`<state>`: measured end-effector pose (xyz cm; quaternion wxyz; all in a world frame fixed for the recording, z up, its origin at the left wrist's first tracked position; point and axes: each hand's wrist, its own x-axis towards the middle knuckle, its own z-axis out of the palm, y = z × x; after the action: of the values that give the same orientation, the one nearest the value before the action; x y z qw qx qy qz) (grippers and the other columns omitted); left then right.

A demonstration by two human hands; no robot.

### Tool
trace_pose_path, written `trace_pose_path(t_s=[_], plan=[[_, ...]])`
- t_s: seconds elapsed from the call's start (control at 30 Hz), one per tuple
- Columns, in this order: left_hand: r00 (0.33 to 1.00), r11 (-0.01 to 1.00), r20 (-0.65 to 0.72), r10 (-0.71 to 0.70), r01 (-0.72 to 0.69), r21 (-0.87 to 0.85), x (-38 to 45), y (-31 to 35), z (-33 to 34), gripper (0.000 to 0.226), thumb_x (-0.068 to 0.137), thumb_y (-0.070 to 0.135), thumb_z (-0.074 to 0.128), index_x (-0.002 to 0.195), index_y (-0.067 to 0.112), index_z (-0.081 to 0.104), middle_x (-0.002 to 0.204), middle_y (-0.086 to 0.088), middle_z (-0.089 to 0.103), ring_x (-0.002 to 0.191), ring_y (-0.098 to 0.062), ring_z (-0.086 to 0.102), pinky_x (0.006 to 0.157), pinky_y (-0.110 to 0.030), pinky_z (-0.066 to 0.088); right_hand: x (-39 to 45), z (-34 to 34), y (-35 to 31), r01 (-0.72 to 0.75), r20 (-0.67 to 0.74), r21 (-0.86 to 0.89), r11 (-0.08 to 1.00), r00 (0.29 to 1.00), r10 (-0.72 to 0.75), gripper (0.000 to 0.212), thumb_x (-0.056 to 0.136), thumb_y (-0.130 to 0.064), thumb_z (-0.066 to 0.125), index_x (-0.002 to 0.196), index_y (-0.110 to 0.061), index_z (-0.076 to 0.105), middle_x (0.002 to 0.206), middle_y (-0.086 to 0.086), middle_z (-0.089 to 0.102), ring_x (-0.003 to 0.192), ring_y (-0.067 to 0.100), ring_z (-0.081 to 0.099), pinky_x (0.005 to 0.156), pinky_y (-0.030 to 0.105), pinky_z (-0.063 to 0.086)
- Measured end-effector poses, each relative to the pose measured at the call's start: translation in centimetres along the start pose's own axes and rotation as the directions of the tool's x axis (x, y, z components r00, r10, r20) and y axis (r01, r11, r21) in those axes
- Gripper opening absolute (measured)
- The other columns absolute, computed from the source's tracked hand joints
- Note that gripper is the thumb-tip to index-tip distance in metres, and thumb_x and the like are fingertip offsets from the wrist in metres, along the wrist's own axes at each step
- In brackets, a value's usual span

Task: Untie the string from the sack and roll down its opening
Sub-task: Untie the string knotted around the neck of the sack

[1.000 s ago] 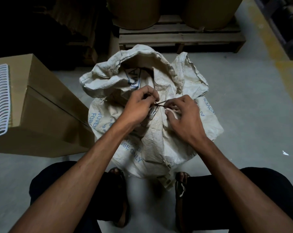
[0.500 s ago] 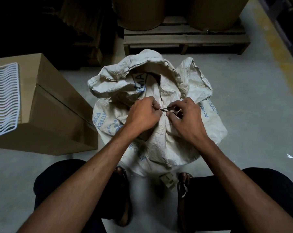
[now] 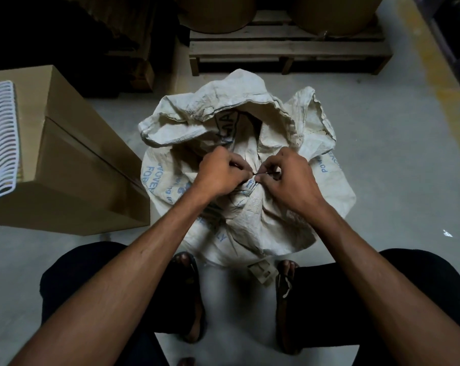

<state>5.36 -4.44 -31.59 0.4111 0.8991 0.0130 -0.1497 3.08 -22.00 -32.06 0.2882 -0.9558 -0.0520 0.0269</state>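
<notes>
A crumpled white woven sack (image 3: 250, 215) with blue print stands on the floor between my feet. Its neck is gathered tight, and the loose mouth flops open above the tie. A thin dark string (image 3: 260, 174) runs around the gathered neck. My left hand (image 3: 218, 175) and my right hand (image 3: 287, 178) meet at the neck, fingertips almost touching. Both pinch the string where it is knotted. Most of the string is hidden under my fingers and the folds.
A large cardboard box (image 3: 73, 165) with a white wire rack (image 3: 0, 138) on top stands at the left. A wooden pallet (image 3: 289, 51) with two brown drums (image 3: 218, 11) lies behind the sack. A yellow floor line (image 3: 445, 96) runs at the right.
My hands have drawn closer together at the knot, and the stretch of string seen between them has shortened. The view has shifted slightly, so the sack sits lower and more centred.
</notes>
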Motion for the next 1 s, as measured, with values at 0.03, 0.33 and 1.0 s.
trace_pose_path(t_s=[0.03,0.33,1.0], plan=[[1.0,0.998,-0.01,0.026,-0.026,0.054,0.0,0.0,0.0,0.006,0.078,0.022,0.082,0.08,0.028,0.084,0.058,0.025,0.063,0.068,-0.004,0.064,0.068,-0.02,0.048,0.1,0.0,0.0,0.008,0.012,-0.018,1.0,1.0,-0.008,0.014,0.085,-0.035,0.081,0.088,-0.022,0.077,0.095,-0.001,0.057,0.087,0.018,0.058,0.072,0.034,0.047],[0.961,0.947,-0.037,0.275,-0.263,0.186,-0.2,0.0,0.6,0.015,0.087,0.02,0.071,0.096,0.023,0.083,0.088,0.001,0.08,0.085,-0.019,0.072,0.074,-0.027,0.051,-0.2,0.3,-0.4,0.093,-0.066,-0.142,0.985,0.992,-0.104,0.007,0.095,-0.015,0.063,0.091,-0.01,0.064,0.103,0.004,0.054,0.087,0.025,0.057,0.064,0.037,0.046],[0.934,0.939,-0.103,0.342,-0.335,0.08,-0.9,1.2,0.7,0.019,0.098,0.021,0.064,0.108,0.016,0.079,0.093,-0.002,0.068,0.092,-0.01,0.059,0.082,-0.027,0.045,-0.4,-1.1,-0.8,0.179,-0.277,-0.013,0.984,0.945,-0.175,0.005,0.091,-0.008,0.068,0.092,-0.003,0.069,0.096,0.008,0.059,0.087,0.028,0.058,0.072,0.046,0.051]])
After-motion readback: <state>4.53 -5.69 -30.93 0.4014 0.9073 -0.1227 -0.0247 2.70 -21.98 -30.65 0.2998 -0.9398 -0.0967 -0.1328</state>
